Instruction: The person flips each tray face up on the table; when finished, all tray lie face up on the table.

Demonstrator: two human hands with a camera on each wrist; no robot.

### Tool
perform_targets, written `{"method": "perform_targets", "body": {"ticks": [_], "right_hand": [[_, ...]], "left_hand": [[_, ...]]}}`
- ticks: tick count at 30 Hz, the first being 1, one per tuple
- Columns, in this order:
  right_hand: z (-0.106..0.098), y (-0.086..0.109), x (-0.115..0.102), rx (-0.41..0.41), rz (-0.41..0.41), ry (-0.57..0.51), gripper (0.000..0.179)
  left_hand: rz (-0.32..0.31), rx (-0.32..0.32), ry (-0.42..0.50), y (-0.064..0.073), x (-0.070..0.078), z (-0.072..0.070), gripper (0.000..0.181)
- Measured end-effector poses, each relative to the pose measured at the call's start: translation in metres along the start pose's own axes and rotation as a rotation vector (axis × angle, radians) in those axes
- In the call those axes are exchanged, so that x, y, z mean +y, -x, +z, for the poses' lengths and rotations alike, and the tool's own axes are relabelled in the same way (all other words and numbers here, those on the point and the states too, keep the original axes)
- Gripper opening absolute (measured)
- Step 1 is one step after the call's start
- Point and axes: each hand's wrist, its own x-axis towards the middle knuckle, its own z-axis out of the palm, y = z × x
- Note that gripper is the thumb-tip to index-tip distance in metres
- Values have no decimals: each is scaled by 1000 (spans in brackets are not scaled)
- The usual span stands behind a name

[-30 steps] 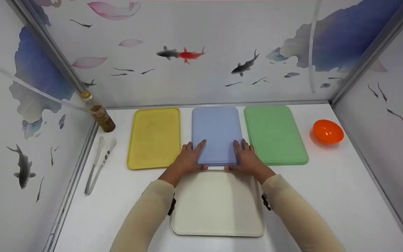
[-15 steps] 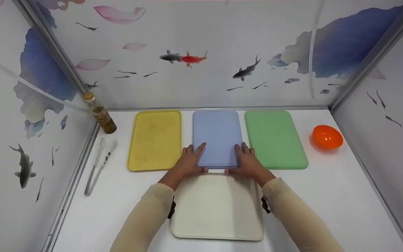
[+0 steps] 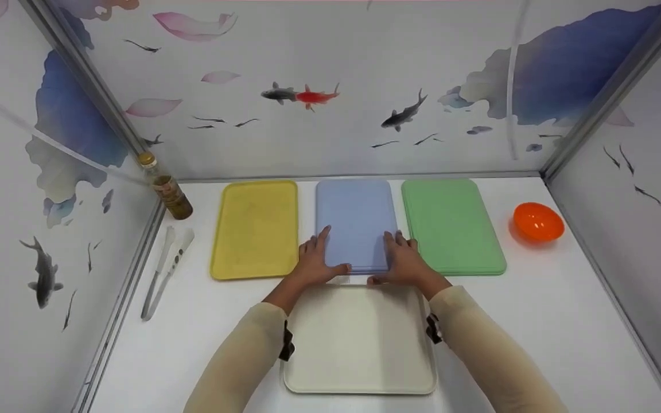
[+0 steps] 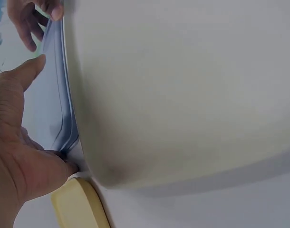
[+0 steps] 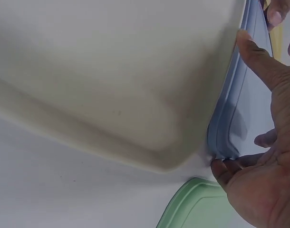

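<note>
A blue tray point(image 3: 356, 221) lies on the table between a yellow tray point(image 3: 256, 229) and a green tray point(image 3: 454, 226). My left hand point(image 3: 313, 263) is at its front left corner, fingers spread along the left side. The left thumb reaches over the front edge, and in the left wrist view it stands raised above the tray. At the front right corner is my right hand point(image 3: 404, 259), fingers by the right side. Its straight thumb point(image 5: 256, 54) lies along the narrow strip between the blue tray and a cream tray point(image 3: 359, 344). The cream tray sits nearest me.
A bottle of brown liquid point(image 3: 172, 195) stands in the back left corner. In front of it lie tongs point(image 3: 164, 272) with pale ends. An orange bowl point(image 3: 538, 222) is at the right. Printed walls point(image 3: 330, 143) enclose the table at the back and sides.
My left thumb has moved up and inward over the blue tray's front edge, and the left fingers have straightened forward. My right hand stays in place. The trays look unmoved.
</note>
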Motion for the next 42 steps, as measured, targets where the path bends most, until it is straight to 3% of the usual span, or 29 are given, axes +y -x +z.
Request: {"method": "perform_targets", "body": {"ticks": [3,9,16,25,33,39,42], "right_hand": [[1,0,2,6,12,-48,136],[3,2,2,67,35,-158,132],[0,3,2,78,54,-183,132],[2,-2,1,67,50,-235,129],[-2,-4,-9,67,102,-318,102],[3,-6,-16,66,111,-390,94],[5,-6,-20,70,92,-443,91]], "left_hand": [[-33,64,98,0,3,2,117],[-65,158,163,1,3,6,115],[-10,196,166,14,23,0,107],[10,324,141,16,33,-3,99],[66,407,187,15,48,-8,102],[138,478,215,17,54,-13,93],[170,514,235,17,56,-15,98]]}}
